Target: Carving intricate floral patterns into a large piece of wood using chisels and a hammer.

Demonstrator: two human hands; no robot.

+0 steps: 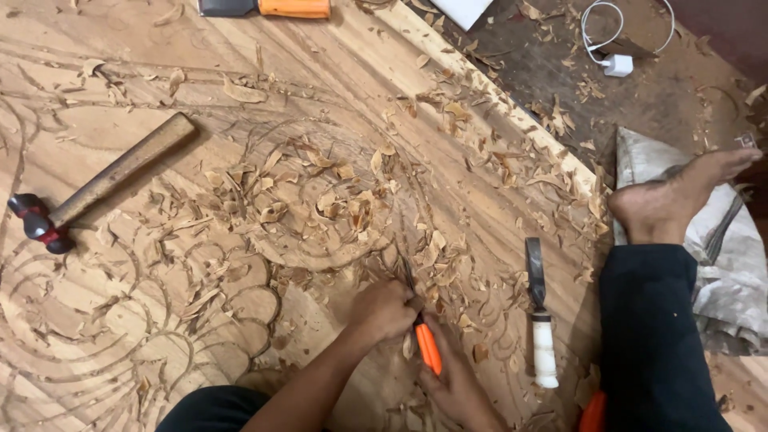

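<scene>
While both hands are crowding together near the bottom of the view, the left hand (386, 310) is bearing down as a closed fist around the blade end of an orange-handled chisel (427, 346), and the right hand (458, 387) is wrapping its fingers around the orange grip just behind. Both are clamped on that one tool. Its long axis is running from about five o'clock at the handle up to eleven o'clock at the tip, so the cutting edge is lying ahead of the left hand, the nearer of the two to the cut, biting into a curved groove of the carved wooden panel (336, 72). Wood shavings (320, 200) are lying heaped at twelve o'clock from the hands. At three o'clock, near but apart, a white-handled chisel (541, 316) is lying with its blade pointing to twelve. Well off at ten o'clock a hammer (96, 192) is resting with its wooden handle angled toward one o'clock. A bare foot (680, 196) is sitting at two o'clock, off the panel's edge.
</scene>
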